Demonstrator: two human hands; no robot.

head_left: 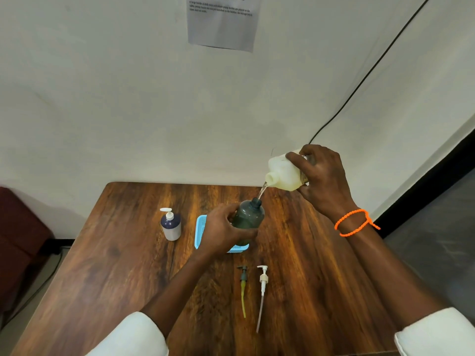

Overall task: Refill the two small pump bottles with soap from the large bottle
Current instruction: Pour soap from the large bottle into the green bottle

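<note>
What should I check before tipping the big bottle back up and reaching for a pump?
1. Stream lands in the dark bottle's open neck: ok, soap runs from the large bottle into it.
2. Left hand has a firm grip on the dark bottle: ok, fingers wrap round its body.
3. Right hand holds the large bottle tilted, spout down: ok.
4. Fill level in the dark bottle: cannot tell, plastic too dark.
5. Dark pump and white pump within reach on the table: ok, lying side by side in front.
6. White bottle upright, pump on: ok; its fill cannot be told.
</note>
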